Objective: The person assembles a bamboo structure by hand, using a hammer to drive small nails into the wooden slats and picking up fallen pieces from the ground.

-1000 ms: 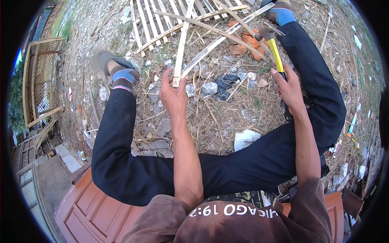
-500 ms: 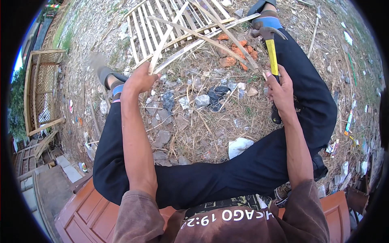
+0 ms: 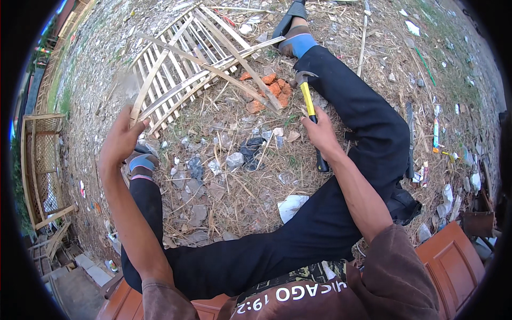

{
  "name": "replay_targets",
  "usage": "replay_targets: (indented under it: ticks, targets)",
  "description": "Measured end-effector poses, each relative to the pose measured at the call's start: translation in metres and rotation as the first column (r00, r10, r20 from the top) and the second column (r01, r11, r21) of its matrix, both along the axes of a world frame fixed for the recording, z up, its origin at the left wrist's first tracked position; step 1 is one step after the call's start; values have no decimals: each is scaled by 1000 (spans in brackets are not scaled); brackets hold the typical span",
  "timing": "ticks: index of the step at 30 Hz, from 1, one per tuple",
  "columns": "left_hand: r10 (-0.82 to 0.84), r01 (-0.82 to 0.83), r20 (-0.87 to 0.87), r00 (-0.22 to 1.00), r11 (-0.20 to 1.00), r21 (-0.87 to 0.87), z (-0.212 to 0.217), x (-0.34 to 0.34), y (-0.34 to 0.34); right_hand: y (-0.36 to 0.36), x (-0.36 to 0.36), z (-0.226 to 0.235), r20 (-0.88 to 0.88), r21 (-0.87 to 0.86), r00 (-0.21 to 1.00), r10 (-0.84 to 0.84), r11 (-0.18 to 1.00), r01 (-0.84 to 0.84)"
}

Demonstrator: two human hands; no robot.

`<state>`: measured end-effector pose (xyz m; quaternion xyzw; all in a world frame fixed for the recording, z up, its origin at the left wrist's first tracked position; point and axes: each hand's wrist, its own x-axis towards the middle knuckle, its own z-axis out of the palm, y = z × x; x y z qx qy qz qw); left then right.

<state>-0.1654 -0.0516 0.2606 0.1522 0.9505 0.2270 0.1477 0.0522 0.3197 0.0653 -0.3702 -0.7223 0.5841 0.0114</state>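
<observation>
My left hand [image 3: 124, 140] is closed on the near end of a pale wooden strip [image 3: 154, 72], part of several long strips that cross one another in front of me. My right hand [image 3: 322, 136] grips a claw hammer [image 3: 309, 100] by its yellow and black handle, head pointing away from me. Left of the hammer, a little apart from my right fingers, two strips meet in a pointed corner [image 3: 276, 108]. Behind and under the crossed strips lies a slatted wooden panel [image 3: 176, 64]; which pieces are fastened together I cannot tell.
Broken orange brick pieces [image 3: 274, 88] lie by the pointed corner. Stones [image 3: 234, 160], a black plastic scrap [image 3: 252, 151] and a white scrap [image 3: 292, 207] litter the dry grass between my legs. A lattice frame [image 3: 45, 168] stands far left; a brown panelled board [image 3: 453, 266] is behind me.
The whole view has shifted, so the ground, panel and legs appear further left and lower. My left hand has moved slightly left with the strip. The hammer stays in my right hand.
</observation>
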Motion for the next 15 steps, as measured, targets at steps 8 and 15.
replay_targets:
  ticks: [8,15]
  targets:
    - [-224,97,-394,892,943,-318,93,12,34,-4,-1,-2,89,278,994,70,956,-92]
    - [-239,122,-373,896,942,-312,139,13,0,-8,2,2,97,523,978,187,826,-210]
